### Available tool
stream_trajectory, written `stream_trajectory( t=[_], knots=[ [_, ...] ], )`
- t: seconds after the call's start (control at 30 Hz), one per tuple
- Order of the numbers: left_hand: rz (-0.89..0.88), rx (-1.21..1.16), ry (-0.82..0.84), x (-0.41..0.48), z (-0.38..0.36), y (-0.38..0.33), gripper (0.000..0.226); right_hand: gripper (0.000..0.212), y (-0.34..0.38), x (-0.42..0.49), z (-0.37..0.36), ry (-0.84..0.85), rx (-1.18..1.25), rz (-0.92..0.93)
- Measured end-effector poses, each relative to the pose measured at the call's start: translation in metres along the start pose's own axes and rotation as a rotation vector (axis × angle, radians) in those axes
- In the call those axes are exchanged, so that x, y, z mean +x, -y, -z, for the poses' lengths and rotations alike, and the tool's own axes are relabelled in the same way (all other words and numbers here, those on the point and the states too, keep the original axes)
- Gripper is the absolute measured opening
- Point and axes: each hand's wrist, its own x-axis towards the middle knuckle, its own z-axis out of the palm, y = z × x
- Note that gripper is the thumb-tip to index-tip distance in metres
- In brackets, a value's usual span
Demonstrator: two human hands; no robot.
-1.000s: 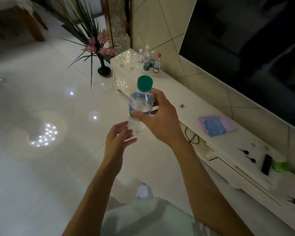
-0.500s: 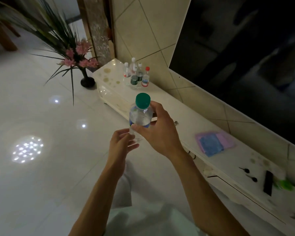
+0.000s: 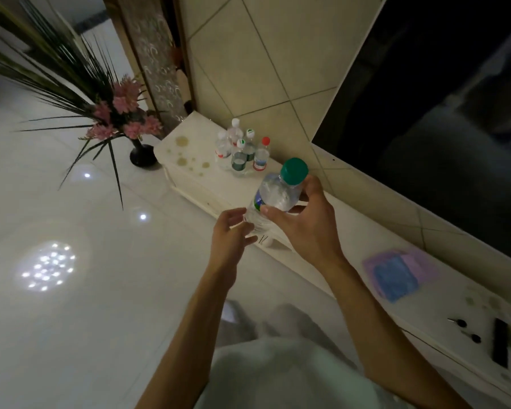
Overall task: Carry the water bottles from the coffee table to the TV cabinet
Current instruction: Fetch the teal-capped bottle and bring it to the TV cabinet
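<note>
The right grip (image 3: 304,228) clasps a green-capped bottle (image 3: 273,199) around its middle, cap tilted toward 1 o'clock, in the air over the front edge of the cabinet (image 3: 354,234). The left grip (image 3: 229,240), fingers loosely curled, sits at the bottle's base at 7 o'clock; whether it holds on cannot be told. Five more bottles (image 3: 242,154) stand clustered on the surface at 11 o'clock, with a blue-and-purple cloth (image 3: 396,274) at 4 o'clock.
</note>
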Motion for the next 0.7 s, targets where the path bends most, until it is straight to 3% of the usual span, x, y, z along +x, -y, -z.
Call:
stream_trajectory(
  t=[0.4,0.7],
  knots=[
    [0.050,0.041,-0.112,0.105,0.004,-0.056,0.033,0.073,-0.006,0.146,-0.043,0.179,0.022,-0.047],
    [0.037,0.006,-0.141,0.200,-0.031,-0.108,0.026,0.072,-0.010,0.259,-0.038,0.196,0.090,-0.041]
  ],
)
